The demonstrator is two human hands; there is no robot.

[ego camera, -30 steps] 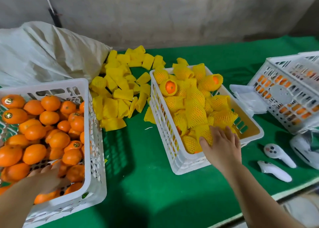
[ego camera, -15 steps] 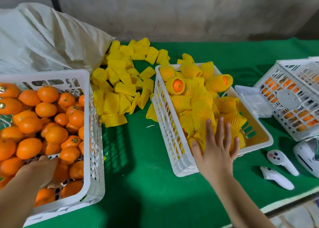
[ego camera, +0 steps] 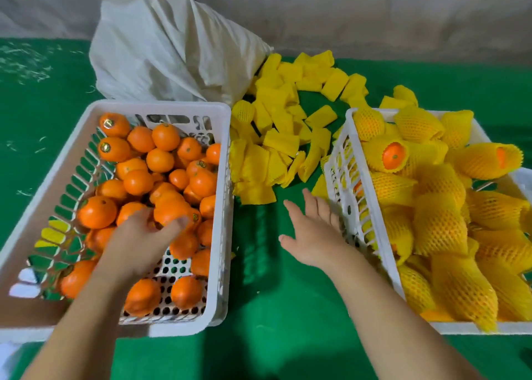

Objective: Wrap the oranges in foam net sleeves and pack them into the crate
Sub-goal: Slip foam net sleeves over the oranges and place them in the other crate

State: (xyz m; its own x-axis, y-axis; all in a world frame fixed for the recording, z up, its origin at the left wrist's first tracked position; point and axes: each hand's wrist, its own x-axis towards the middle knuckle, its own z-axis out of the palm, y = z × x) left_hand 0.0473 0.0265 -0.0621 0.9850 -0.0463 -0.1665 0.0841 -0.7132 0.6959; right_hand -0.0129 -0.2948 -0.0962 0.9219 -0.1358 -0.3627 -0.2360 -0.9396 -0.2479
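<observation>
Left hand (ego camera: 138,235) is down in the white crate of bare oranges (ego camera: 218,264) at the bench's near-left, fingers curled round one orange (ego camera: 169,211) in the middle of the heap; blur hides how firm the hold is. Right hand (ego camera: 313,233) hovers over the green bench cloth (ego camera: 273,307) between the two crates, fingers straight and spread, holding nothing, just beside the wall of the packing crate (ego camera: 362,235) on the right. That crate is heaped with oranges already sleeved in yellow net. Loose foam net sleeves (ego camera: 276,143) lie in a pile toward the back of the bench, in front of a white sack (ego camera: 172,48).

Step in hand, as I judge it: lift one orange, fetch one sleeve. Best lifted clear without rolling neighbours, while the free hand takes a single sleeve from the pile's near edge and opens its mouth before the fruit arrives.

Small round stickers show on several oranges; their print is too small to read.
</observation>
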